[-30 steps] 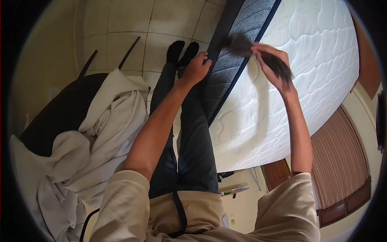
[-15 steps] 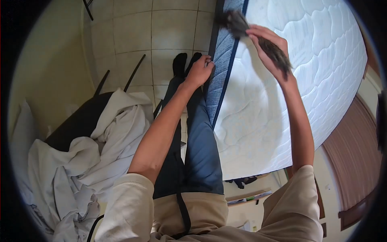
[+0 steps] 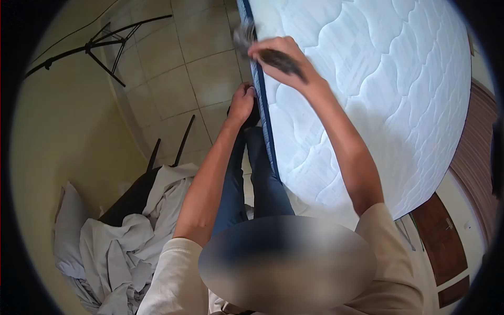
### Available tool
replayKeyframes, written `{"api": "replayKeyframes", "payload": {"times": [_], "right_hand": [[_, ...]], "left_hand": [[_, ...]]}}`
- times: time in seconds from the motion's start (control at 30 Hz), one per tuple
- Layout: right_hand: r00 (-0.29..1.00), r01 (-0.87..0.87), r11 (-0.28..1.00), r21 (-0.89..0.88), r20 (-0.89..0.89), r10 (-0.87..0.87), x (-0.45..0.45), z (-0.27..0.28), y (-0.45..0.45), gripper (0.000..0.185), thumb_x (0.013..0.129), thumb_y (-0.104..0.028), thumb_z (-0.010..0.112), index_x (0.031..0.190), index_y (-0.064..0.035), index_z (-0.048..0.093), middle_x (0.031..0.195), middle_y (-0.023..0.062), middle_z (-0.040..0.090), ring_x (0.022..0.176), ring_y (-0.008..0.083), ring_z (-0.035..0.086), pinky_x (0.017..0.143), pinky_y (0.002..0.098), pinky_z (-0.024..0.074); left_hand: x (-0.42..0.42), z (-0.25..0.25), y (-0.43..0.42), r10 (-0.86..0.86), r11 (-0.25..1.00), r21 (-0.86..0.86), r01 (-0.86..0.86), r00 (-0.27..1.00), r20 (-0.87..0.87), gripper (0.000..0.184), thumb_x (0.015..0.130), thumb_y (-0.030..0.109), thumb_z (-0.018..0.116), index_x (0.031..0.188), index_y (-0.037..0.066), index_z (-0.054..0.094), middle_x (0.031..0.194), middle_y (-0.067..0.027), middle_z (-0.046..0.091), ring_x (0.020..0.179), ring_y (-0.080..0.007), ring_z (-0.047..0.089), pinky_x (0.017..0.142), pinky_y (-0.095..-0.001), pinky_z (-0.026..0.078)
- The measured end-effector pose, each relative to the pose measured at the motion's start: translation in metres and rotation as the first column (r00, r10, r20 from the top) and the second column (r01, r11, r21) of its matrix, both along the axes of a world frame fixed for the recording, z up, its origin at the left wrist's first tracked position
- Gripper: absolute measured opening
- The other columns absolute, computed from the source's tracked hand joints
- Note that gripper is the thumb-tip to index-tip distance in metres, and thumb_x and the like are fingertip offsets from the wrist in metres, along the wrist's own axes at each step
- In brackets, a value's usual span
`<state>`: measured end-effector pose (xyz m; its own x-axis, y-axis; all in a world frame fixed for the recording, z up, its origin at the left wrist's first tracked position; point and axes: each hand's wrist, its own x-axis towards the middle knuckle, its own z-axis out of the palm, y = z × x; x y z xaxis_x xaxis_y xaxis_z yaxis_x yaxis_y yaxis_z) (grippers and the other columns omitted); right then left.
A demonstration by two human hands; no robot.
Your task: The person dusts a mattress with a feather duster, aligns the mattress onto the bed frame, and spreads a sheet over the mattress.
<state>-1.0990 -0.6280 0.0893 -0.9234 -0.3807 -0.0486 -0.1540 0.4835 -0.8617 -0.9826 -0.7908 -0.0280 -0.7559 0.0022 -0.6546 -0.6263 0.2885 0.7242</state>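
Note:
My right hand (image 3: pixel 283 55) is closed around a duster (image 3: pixel 282 61) with dark brown, feathery fibres lying back over the hand towards the wrist. Its grey far end (image 3: pixel 244 39) is smeared by motion and lies over the long edge of the mattress (image 3: pixel 336 94). The mattress is white and quilted, with a blue-grey side band. My left hand (image 3: pixel 242 107) is beside that band, lower than the right, with its fingers curled in and nothing visible in them. Whether it touches the mattress side, I cannot tell.
To the left, a crumpled beige sheet (image 3: pixel 123 252) covers a dark chair (image 3: pixel 131 197) beside a grey pillow (image 3: pixel 71 226). A black metal stand (image 3: pixel 105 44) is by the wall on the tiled floor (image 3: pixel 194 73). A brown door (image 3: pixel 438 236) shows at right. A blurred oval hides my lap.
My right hand has swung left with the duster, from over the mattress to its edge. My left hand appears slightly lower and further left. The view has shifted, bringing in the black stand.

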Motion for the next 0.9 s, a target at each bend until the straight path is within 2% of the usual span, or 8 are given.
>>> {"api": "replayKeyframes", "payload": {"times": [0.1,0.17,0.27,0.3,0.43,0.57,0.63,0.9], "right_hand": [[0.942,0.034,0.982,-0.185,0.334,0.030,0.007,0.031,0.044,0.021,0.090,-0.015,0.070,0.107,-0.0030,0.074,0.101,0.0112,0.075,0.092,0.0204,0.071,0.091,0.0322,0.0538],[0.744,0.626,0.724,-0.290,0.502,-0.441,0.029,0.031,0.072,0.021,0.091,-0.015,0.070,0.107,-0.0027,0.074,0.117,0.0140,0.070,0.101,0.0184,0.067,0.096,0.0315,0.0517],[0.682,0.730,0.575,-0.369,0.345,-0.645,0.060,0.002,0.097,0.014,0.092,-0.013,0.067,0.102,-0.0091,0.076,0.129,0.0154,0.063,0.116,0.0212,0.062,0.097,0.0322,0.0502],[0.834,0.546,0.838,-0.013,0.099,-0.542,0.075,-0.011,0.113,0.018,0.092,-0.009,0.066,0.107,-0.0096,0.076,0.143,0.0152,0.053,0.120,0.0234,0.059,0.102,0.0323,0.0471],[0.971,0.158,0.983,0.093,0.165,-0.172,0.106,0.001,0.097,0.045,0.092,0.004,0.057,0.132,-0.0125,0.065,0.140,0.0156,0.053,0.123,0.0278,0.057,0.101,0.0355,0.0468],[0.743,0.594,0.802,-0.070,0.431,-0.512,0.120,-0.007,0.060,0.050,0.092,-0.001,0.059,0.141,-0.0051,0.053,0.136,0.0215,0.053,0.120,0.0363,0.058,0.098,0.0410,0.0482],[0.815,0.365,0.790,0.493,0.242,-0.527,0.124,-0.003,0.026,0.053,0.090,-0.005,0.060,0.141,0.0037,0.046,0.133,0.0273,0.052,0.115,0.0446,0.057,0.096,0.0451,0.0476],[0.545,0.780,0.587,0.219,0.226,-0.808,0.078,-0.018,0.016,0.033,0.097,-0.015,0.053,0.125,0.0025,0.053,0.104,0.0310,0.065,0.100,0.0487,0.062,0.086,0.0485,0.0481]], "left_hand": [[-0.020,0.013,0.006,0.019,1.000,-0.002,-0.019,0.990,0.143,0.047,0.101,0.029,0.047,0.134,-0.004,0.053,0.126,-0.0182,0.062,0.120,-0.0264,0.056,0.106,-0.0348,0.038],[-0.022,0.012,0.011,0.103,0.993,0.052,-0.107,0.992,0.073,0.052,0.102,0.032,0.047,0.140,-0.003,0.048,0.134,-0.0192,0.057,0.126,-0.0272,0.052,0.109,-0.0355,0.036],[-0.038,0.041,0.028,0.215,0.966,0.159,-0.206,0.976,-0.039,0.061,0.102,0.035,0.048,0.148,-0.003,0.037,0.145,-0.0215,0.048,0.134,-0.0297,0.045,0.114,-0.0358,0.031],[-0.048,0.052,0.035,0.250,0.952,0.205,-0.228,0.965,-0.085,0.066,0.101,0.036,0.050,0.151,-0.004,0.031,0.148,-0.0228,0.044,0.137,-0.0315,0.042,0.116,-0.0355,0.028],[-0.071,0.039,0.045,0.125,0.990,0.081,-0.111,0.972,-0.197,0.077,0.101,0.041,0.051,0.155,-0.005,0.021,0.158,-0.0225,0.030,0.146,-0.0307,0.030,0.119,-0.0364,0.023],[-0.094,0.024,0.035,0.062,0.996,0.070,-0.046,0.970,-0.234,0.071,0.104,0.036,0.045,0.157,-0.003,0.017,0.160,-0.0222,0.026,0.148,-0.0317,0.027,0.120,-0.0365,0.021],[-0.099,0.016,0.031,0.052,0.995,0.098,-0.031,0.975,-0.216,0.071,0.105,0.038,0.042,0.157,-0.003,0.017,0.161,-0.0220,0.025,0.149,-0.0317,0.025,0.121,-0.0367,0.019],[-0.119,0.038,-0.003,-0.036,0.988,0.144,0.047,0.996,-0.078,0.068,0.107,0.045,0.030,0.156,-0.002,0.021,0.161,-0.0235,0.025,0.150,-0.0343,0.022,0.122,-0.0389,0.018]]}}
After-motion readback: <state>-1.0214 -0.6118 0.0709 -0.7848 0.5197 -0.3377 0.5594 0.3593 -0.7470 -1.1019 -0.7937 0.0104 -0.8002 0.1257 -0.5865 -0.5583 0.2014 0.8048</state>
